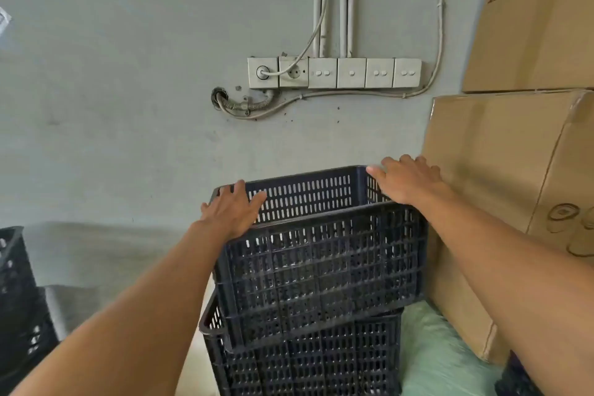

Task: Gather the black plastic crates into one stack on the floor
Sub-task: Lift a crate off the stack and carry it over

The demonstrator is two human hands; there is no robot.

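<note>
Top crate [321, 254] — black, slotted, tilted — nested in lower crate [308, 360]; third crate [16, 292] far left.

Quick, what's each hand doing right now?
Left hand: gripping the top crate at its left rim.
Right hand: gripping the same crate's right rim.

Black perforated plastic crates [321, 267] with slight sheen, matt brown cardboard boxes [501, 170] at right, matt grey painted wall [128, 106]

Soft, even, shadowless light; wide-angle bending at edges, slight overall blur.
</note>
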